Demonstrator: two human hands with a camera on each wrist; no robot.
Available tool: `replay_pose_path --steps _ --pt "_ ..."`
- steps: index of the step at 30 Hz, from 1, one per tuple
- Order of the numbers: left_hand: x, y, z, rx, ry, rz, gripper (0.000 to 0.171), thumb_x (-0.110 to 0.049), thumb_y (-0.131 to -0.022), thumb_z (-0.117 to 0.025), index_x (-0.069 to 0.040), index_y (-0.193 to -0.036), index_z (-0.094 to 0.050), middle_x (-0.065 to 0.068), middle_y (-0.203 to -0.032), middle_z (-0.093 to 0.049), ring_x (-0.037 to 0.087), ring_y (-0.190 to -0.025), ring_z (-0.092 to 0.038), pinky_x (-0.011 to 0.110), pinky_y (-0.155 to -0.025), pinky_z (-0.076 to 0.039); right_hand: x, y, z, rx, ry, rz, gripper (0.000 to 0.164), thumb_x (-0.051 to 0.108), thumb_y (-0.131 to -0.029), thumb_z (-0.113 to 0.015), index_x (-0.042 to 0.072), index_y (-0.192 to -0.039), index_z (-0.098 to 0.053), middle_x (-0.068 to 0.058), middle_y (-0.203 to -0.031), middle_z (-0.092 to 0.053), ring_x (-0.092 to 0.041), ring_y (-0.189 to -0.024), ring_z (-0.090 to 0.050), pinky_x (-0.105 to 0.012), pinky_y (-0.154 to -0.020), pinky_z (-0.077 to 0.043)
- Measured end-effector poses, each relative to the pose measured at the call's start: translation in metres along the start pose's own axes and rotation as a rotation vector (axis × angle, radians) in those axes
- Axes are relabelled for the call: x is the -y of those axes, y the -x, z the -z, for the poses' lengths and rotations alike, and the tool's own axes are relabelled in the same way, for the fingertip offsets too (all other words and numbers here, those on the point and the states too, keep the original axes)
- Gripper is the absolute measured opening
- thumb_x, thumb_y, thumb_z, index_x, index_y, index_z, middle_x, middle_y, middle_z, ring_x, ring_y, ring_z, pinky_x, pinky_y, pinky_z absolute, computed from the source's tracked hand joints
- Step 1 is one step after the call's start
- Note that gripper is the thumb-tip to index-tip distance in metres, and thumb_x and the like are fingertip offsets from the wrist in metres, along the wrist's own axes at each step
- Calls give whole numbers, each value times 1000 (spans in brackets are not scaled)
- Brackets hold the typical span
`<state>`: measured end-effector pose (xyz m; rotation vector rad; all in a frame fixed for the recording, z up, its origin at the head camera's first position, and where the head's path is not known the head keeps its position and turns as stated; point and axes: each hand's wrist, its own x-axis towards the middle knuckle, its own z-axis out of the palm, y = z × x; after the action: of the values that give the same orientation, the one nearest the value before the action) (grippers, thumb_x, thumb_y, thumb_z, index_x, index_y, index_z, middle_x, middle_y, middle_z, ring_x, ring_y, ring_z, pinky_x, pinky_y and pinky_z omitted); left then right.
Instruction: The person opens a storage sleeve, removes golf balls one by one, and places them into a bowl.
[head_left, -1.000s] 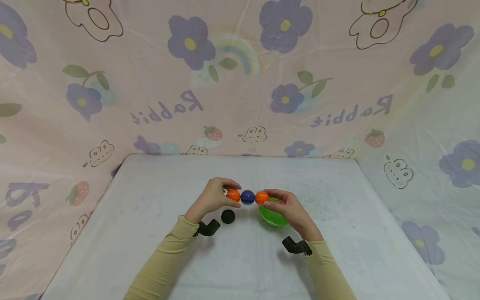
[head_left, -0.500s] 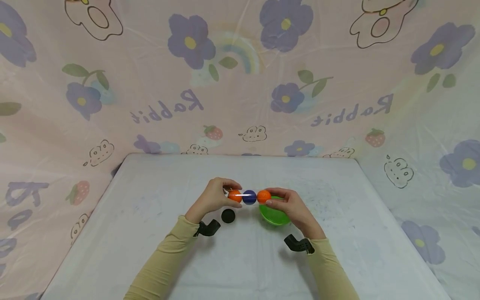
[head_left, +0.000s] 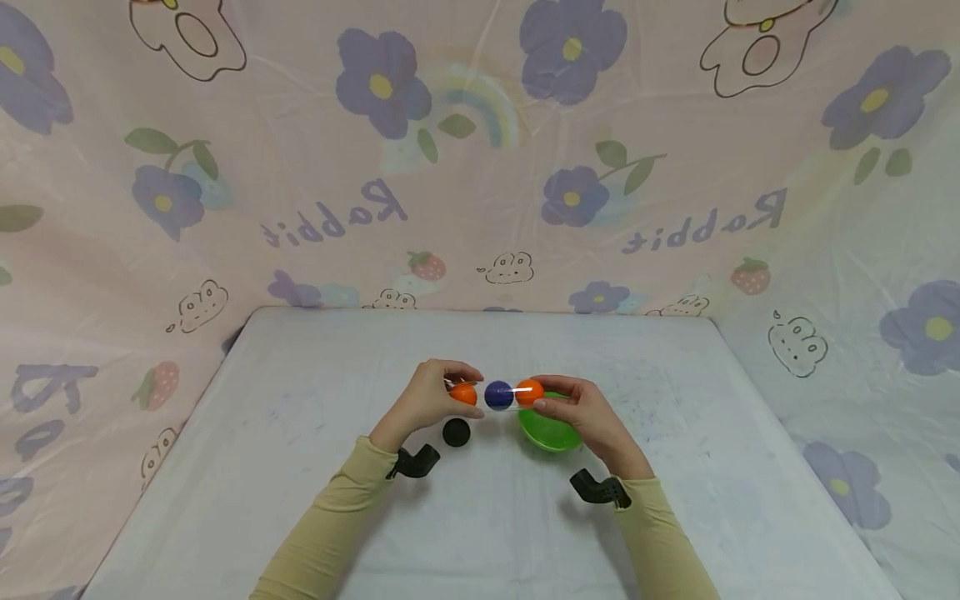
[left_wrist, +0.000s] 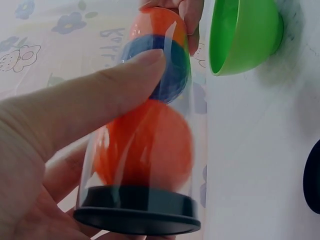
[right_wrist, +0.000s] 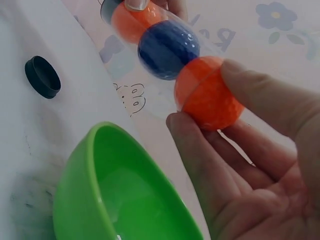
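Note:
Between my hands, a clear tube is held sideways above the table. Inside it lie an orange ball by the black-capped end, a blue ball in the middle and a second orange ball at the far end. My left hand grips the tube near its black end cap, thumb along the side. At the other end my right hand pinches the second orange ball, which sticks partly out of the tube's rim.
A green bowl stands on the white table below my right hand. A loose black cap lies on the table in front of my left hand. Patterned cloth hangs behind and at the sides.
The left orange ball has shifted left in the tube, leaving a gap beside the blue ball. My right hand has moved slightly right with the other orange ball.

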<state>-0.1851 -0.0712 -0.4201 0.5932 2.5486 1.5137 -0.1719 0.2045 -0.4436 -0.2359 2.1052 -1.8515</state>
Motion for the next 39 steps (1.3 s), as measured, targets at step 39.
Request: replay_pose_path --steps 39 --pt "16 12 7 -76 168 51 46 -25 -62 -91 -21 -104 -72 -3 -100 -68 20 -93 -60 34 -67 -54 3 10 24 -14 -92 103 48 14 -90 -69 2 -133 -53 -13 -126 -60 -24 -110 -60 -32 -91 -48"
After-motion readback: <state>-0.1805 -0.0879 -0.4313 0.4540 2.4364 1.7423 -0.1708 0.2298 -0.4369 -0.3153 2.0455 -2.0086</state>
